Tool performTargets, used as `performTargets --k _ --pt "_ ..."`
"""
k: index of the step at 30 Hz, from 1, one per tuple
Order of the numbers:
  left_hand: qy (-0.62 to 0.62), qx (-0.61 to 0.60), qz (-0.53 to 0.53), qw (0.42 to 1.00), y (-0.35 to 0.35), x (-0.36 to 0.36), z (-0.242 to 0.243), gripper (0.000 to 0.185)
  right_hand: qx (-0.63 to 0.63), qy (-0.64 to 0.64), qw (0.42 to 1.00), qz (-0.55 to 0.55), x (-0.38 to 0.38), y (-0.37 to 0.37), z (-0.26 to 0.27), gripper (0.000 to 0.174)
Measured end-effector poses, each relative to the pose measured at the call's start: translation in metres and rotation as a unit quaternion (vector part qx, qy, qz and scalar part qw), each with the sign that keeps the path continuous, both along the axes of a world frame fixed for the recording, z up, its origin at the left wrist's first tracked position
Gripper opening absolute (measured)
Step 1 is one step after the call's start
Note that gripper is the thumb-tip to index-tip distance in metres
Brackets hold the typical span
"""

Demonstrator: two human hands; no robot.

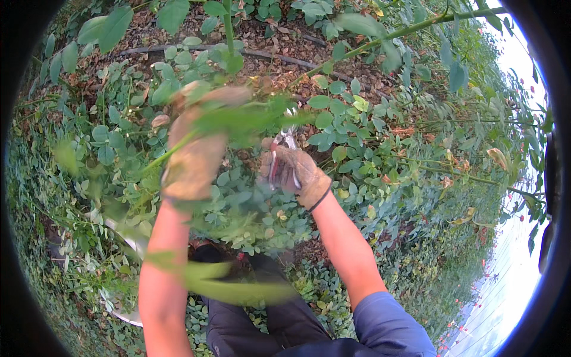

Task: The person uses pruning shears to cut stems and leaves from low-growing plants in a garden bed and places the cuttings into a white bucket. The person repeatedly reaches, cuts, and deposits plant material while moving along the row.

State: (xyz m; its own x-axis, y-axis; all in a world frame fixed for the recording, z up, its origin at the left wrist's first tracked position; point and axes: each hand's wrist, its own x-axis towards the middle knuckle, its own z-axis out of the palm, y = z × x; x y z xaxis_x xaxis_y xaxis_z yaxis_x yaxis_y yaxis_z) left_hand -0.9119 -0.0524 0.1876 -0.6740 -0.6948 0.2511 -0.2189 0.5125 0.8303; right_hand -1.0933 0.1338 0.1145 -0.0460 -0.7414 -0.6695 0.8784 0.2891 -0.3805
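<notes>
My right hand [296,172], in a tan work glove, is wrapped around a pair of pruning shears [285,145] with red handles. The metal blades point up and away from me, among rose leaves. Left of it is my left hand [196,147], gloved alike and blurred. A green leafy stem [178,145] crosses in front of that glove, its leaves smeared by motion. Whether the left fingers grip the stem is hidden by leaves and blur. More blurred leaves [236,283] hang before my left forearm.
Rose bushes [352,134] surround me, and a long thick cane [401,33] slants across the upper right. Dry leaf litter covers the soil [258,38], where a dark hose [267,54] runs. A pale curved rim [125,317] shows at lower left, partly under foliage.
</notes>
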Motion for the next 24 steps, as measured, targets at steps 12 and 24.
performTargets --k 12,24 --pt "0.123 0.416 0.487 0.758 0.169 0.326 -0.009 0.059 -0.005 0.015 0.996 -0.091 -0.011 -0.010 0.003 0.021" --pt "0.327 0.432 0.601 0.587 0.223 0.546 -0.052 0.042 0.333 0.096 0.933 0.101 0.141 0.157 -0.021 0.030"
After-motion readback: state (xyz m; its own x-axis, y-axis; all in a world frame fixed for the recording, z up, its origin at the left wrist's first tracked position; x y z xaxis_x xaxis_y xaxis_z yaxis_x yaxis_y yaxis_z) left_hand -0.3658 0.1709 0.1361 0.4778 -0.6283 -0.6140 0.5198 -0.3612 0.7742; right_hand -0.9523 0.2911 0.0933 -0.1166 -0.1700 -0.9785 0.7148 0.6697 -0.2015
